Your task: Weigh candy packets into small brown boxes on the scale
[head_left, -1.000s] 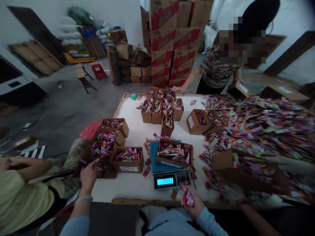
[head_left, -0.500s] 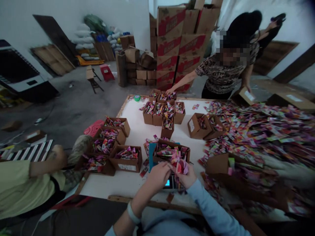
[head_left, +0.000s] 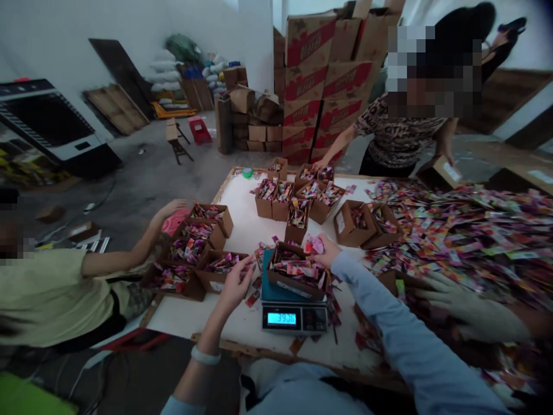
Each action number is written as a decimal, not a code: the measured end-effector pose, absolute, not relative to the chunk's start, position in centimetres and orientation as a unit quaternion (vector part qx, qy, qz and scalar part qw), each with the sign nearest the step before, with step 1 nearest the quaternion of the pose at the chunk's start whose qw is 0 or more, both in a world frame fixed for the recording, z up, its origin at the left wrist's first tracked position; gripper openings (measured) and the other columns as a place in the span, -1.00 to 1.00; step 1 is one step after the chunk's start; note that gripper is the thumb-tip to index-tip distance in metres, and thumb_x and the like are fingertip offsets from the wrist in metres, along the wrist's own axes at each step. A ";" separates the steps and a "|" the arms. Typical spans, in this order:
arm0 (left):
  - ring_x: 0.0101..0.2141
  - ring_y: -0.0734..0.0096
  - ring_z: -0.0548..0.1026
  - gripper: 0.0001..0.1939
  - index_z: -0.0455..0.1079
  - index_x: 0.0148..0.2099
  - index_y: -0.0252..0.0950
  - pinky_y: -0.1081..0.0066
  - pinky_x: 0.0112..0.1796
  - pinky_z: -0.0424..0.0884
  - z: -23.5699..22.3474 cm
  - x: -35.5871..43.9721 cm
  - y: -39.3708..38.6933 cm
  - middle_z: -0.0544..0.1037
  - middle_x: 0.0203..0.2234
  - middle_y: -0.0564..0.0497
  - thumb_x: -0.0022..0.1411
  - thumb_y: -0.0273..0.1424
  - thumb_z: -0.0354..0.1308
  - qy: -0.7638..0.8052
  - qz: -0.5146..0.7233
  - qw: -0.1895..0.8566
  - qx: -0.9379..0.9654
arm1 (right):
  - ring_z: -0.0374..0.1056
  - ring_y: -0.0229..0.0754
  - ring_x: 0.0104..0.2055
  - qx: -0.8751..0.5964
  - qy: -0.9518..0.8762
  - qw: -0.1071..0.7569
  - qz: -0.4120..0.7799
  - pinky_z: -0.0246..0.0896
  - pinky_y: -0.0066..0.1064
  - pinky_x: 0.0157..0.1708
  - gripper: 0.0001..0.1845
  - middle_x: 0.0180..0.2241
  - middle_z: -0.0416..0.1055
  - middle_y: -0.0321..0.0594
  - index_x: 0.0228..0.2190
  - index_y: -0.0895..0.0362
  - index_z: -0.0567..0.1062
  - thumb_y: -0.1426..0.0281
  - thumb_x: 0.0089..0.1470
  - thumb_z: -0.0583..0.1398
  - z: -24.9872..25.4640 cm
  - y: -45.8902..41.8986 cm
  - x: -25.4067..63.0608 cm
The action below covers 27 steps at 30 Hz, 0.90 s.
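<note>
A digital scale [head_left: 314, 320] with a lit blue display carries an open cardboard box [head_left: 290, 286] filled with small pink and purple packets. Just beyond the box's right side, my right hand [head_left: 329, 252] is closed around several pink packets [head_left: 315, 244]. To the left of the scale, my left hand [head_left: 237, 282] has its fingers spread and holds nothing I can see. It hovers at the right edge of another packet-filled box [head_left: 215, 280]; whether it touches that box I cannot tell.
More filled boxes [head_left: 297, 233] stand at the table's middle and left. A large packet heap [head_left: 466, 225] covers the right side. One person [head_left: 397, 138] reaches into the far boxes, another [head_left: 47, 288] sits at left, and a gloved hand [head_left: 453, 300] is at right.
My hands have parted: the left moved left and opened, the right moved up beyond the box with pink packets. The scale display now shows. The seated person's arm extends toward the left boxes.
</note>
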<state>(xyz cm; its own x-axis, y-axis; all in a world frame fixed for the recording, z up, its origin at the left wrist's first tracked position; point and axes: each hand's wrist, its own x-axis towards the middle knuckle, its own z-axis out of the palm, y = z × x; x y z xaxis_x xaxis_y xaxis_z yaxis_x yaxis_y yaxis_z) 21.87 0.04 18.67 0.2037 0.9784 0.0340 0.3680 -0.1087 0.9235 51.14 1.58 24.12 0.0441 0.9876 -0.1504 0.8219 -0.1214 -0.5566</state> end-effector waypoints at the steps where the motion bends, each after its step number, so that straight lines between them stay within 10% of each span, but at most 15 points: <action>1: -0.11 0.31 0.45 -0.57 0.29 0.07 -0.29 0.27 -0.08 0.36 18.5 21.7 -0.1 0.48 -0.11 -0.16 0.18 -0.24 0.01 0.526 0.365 0.421 0.642 | 0.28 -0.22 -0.42 -0.696 -0.650 0.168 0.255 0.16 -0.44 -0.40 -0.62 -0.45 0.40 -0.25 -0.29 0.18 0.34 0.38 -0.24 0.26 23.8 1.7 51.5; 16: -0.16 0.36 0.46 -0.59 0.29 0.04 -0.28 0.29 -0.10 0.36 17.7 21.3 -1.3 0.50 -0.15 -0.11 0.18 -0.23 -0.02 0.538 0.345 0.439 0.632 | 0.38 -0.11 -0.37 -0.660 -0.701 0.163 0.215 0.22 -0.37 -0.33 -0.67 -0.46 0.47 -0.20 -0.35 0.18 0.49 0.47 -0.32 0.29 23.8 3.1 50.5; 27: -0.21 0.29 0.49 -0.54 0.34 -0.02 -0.37 0.24 -0.10 0.37 10.3 22.3 0.6 0.53 -0.20 -0.16 0.12 -0.19 0.02 0.541 0.375 0.520 0.544 | 0.37 -0.07 -0.45 -0.829 -0.458 0.273 0.167 0.26 -0.28 -0.41 -0.48 -0.49 0.43 -0.20 -0.34 0.11 0.30 0.09 -0.35 0.25 18.5 -1.9 54.5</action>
